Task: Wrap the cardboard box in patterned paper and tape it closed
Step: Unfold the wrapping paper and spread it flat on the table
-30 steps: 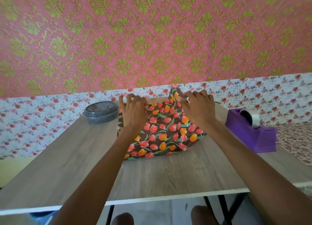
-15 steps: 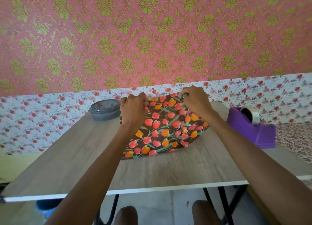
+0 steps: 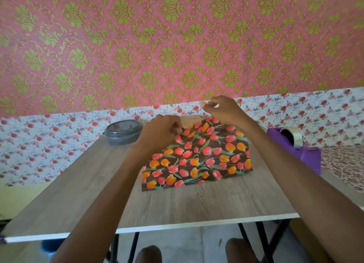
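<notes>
The left hand (image 3: 161, 133) is down on the work. Its fingers are curled tight at the far left corner of the patterned paper (image 3: 197, 158), and it seems to be pinning that edge against the top of the cardboard box (image 3: 190, 121). The right hand (image 3: 222, 109) hangs in the air just beyond the box's far edge, clear of the paper. Its fingertips are drawn together as if nipping something small. That might be a bit of tape, but the blur is too heavy for me to tell whether it holds anything.

The box sits straight ahead of the person, toward the far middle of the desk (image 3: 197, 207). Its long side runs left to right, and only a bare tan strip shows past the paper. The tulip sheet drapes over it and spills toward the near side, lying flat on the wood.

I'd judge the open seam along that far edge is what needs fixing next, and the right hand is free for it. The purple tape dispenser (image 3: 295, 152) stands well off to the right, nearer that hand. A grey lidded tub (image 3: 123, 131) sits to the left.
</notes>
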A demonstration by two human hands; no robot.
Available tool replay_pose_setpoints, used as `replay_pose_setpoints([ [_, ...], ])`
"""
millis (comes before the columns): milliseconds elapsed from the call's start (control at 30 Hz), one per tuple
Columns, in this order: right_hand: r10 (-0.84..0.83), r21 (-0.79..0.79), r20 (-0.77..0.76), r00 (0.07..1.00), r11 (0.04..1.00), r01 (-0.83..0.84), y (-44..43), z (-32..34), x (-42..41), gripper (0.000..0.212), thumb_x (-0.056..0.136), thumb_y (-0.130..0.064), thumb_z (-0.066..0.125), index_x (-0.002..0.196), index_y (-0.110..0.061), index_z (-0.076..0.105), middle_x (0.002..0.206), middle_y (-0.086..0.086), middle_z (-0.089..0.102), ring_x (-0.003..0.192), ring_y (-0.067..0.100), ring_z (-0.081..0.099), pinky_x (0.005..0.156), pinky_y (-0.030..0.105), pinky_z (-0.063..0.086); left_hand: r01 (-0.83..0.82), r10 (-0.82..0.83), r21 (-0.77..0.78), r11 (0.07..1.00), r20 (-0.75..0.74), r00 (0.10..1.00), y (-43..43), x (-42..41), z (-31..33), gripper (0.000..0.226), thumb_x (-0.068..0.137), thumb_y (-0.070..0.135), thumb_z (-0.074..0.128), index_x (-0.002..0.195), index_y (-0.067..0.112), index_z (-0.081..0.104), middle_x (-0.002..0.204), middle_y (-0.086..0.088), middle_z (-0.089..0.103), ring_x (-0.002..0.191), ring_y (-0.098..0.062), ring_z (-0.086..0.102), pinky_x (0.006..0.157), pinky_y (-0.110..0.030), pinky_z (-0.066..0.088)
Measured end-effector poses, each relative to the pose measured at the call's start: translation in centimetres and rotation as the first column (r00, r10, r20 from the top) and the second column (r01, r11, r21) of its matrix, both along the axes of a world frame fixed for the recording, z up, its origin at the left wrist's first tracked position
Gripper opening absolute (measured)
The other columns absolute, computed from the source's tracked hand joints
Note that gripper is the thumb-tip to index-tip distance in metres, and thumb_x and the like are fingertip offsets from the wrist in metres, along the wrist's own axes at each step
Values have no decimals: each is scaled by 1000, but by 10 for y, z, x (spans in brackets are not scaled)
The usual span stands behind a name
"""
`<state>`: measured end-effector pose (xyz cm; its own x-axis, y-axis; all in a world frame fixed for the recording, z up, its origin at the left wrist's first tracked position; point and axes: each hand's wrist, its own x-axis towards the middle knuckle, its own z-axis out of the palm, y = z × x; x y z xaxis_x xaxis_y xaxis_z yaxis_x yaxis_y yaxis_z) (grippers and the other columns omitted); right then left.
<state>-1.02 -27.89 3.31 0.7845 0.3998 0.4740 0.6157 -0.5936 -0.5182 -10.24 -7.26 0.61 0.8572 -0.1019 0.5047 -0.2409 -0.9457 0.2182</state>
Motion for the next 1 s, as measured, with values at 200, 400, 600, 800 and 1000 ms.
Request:
replay_pose_setpoints([
  [200, 186, -427, -329, 926, 845, -322, 10, 27, -23, 57, 103, -53, 25, 114, -21, 71, 133, 1, 60, 122, 24, 56, 110, 43, 38, 312, -309, -45, 949, -329, 892, 1, -18, 30, 9, 94, 17, 64, 91, 11, 69, 86, 4, 71, 80, -9, 67, 77, -33, 53],
  [400, 104, -469, -597, 796, 759, -452, 6, 31, -29, 56, 106, -48, 27, 120, -12, 68, 87, 14, 76, 88, 30, 73, 92, 40, 56, 338, -400, -234, 911, -694, 598, 7, -33, 43, 18, 95, 21, 64, 95, 5, 70, 83, -11, 67, 72, -17, 54, 71, -25, 42],
  [600, -15, -617, -617, 787, 629, -473, 15, 10, -35, 31, 101, -10, 49, 125, -21, 66, 116, 7, 70, 104, 26, 69, 81, 37, 60, 435, -471, -308, 846, -813, 341, -11, -43, 39, 9, 89, -3, 65, 93, 3, 71, 75, 6, 72, 69, -3, 64, 70, -13, 47],
  [800, -142, -795, -520, 842, 441, -416, 28, -59, -21, 40, 102, -29, 52, 141, -33, 48, 136, -6, 46, 127, 20, 46, 95, 41, 53, 455, -572, -439, 775, -793, 209, -14, -46, 16, 39, 74, 39, 82, 99, 11, 75, 91, -18, 70, 79, -25, 60, 78, -40, 47],
  [1000, -89, -822, -403, 911, 474, -317, 17, -103, 22, 23, 89, -52, 55, 108, -40, 62, 133, -6, 58, 110, 21, 59, 99, 45, 51, 266, -583, -520, 812, -751, 311, -2, -25, -5, 36, 98, 24, 51, 120, -3, 63, 119, -20, 68, 109, -34, 67, 94, -42, 54],
])
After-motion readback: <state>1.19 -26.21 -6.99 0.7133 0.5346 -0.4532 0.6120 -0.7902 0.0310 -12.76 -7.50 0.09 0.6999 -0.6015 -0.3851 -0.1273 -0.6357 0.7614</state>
